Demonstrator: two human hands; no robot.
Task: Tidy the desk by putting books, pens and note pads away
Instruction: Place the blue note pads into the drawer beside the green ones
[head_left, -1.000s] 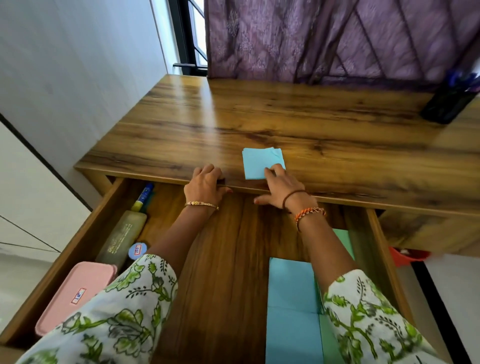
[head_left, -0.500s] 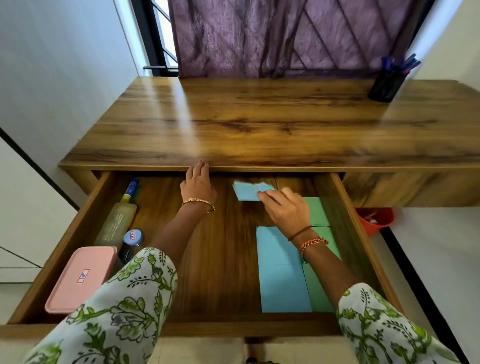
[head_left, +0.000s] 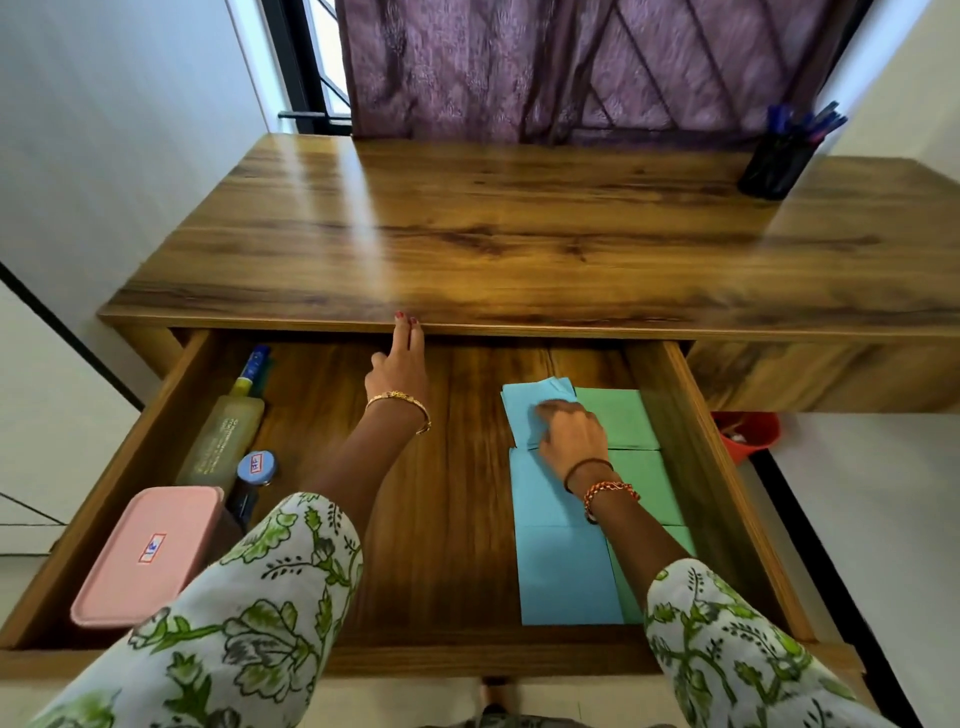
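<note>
A small light-blue note pad (head_left: 523, 410) lies in the open wooden drawer (head_left: 441, 659), at the far end of a row of blue pads (head_left: 563, 566) and beside green pads (head_left: 623, 415). My right hand (head_left: 571, 435) rests on top of it, fingers curled over its near edge. My left hand (head_left: 397, 375) reaches forward with fingers straight, the tips touching the front edge of the desk top (head_left: 519, 234); it holds nothing. A black pen holder (head_left: 774, 166) with several blue pens stands at the desk's back right.
On the drawer's left side lie a pink lidded box (head_left: 145, 556), a yellowish bottle (head_left: 223, 441) and a small jar with a blue lid (head_left: 257, 465). A red bin (head_left: 748, 434) sits on the floor to the right. A purple curtain hangs behind the desk.
My right hand carried the blue note pad off the desk top and down into the drawer, onto the blue pads. My left hand stretched its fingers up to the desk edge.
</note>
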